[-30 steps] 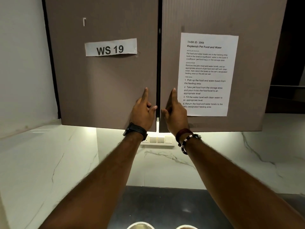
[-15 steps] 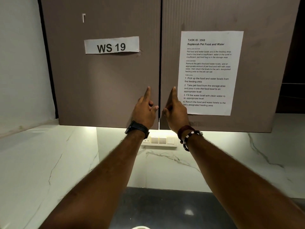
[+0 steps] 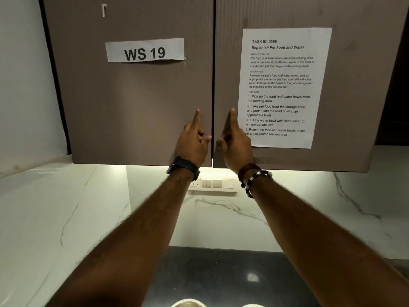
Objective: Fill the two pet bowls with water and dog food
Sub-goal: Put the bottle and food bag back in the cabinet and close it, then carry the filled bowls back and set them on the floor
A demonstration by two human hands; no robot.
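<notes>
Two bowls (image 3: 188, 303) barely showing at bottom edge, on dark counter (image 3: 210, 269); probably rigid, light, best lifted by rims. Left hand (image 3: 192, 142) and right hand (image 3: 235, 144) holding nothing, forefingers pressing cupboard doors (image 3: 132, 103).

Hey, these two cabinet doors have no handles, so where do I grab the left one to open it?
Probably the left cabinet door's bottom edge, near the centre seam, coming from below. The face is flat and the seam looks too narrow for fingers, but that edge overhangs the lit gap. The left hand's forefinger touches the door beside the seam.
</notes>
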